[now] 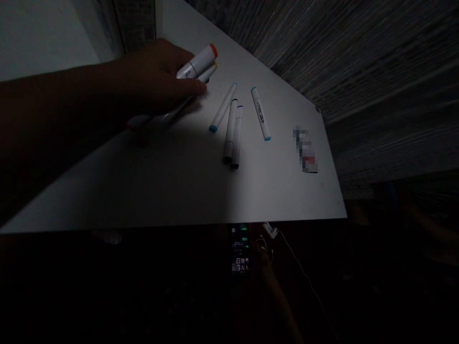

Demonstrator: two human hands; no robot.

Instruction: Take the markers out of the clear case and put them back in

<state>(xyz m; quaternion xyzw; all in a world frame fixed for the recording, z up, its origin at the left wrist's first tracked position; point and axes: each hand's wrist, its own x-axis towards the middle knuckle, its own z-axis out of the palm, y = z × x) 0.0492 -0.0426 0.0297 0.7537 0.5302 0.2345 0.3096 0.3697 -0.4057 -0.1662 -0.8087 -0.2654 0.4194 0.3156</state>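
Note:
My left hand (168,79) is closed around several white markers above the left part of the table. A marker with an orange end (195,62) and one with a yellow end (208,72) stick out past the fingers. Below the wrist, a dim red marker end (133,125) shows. Right of this hand lie a marker with a turquoise end (223,109), two dark-ended markers side by side (231,131), and another turquoise-ended marker (261,113). What seems to be my right hand (263,258) is beside a lit phone (239,248) below the table edge; darkness hides its fingers.
The white table (179,191) ends in a straight near edge. A pixelated small object (305,149) lies at its right side. Beyond the near edge are a white charger (269,230) and a thin cable (304,274). Textured grey sheeting (358,62) borders the far side.

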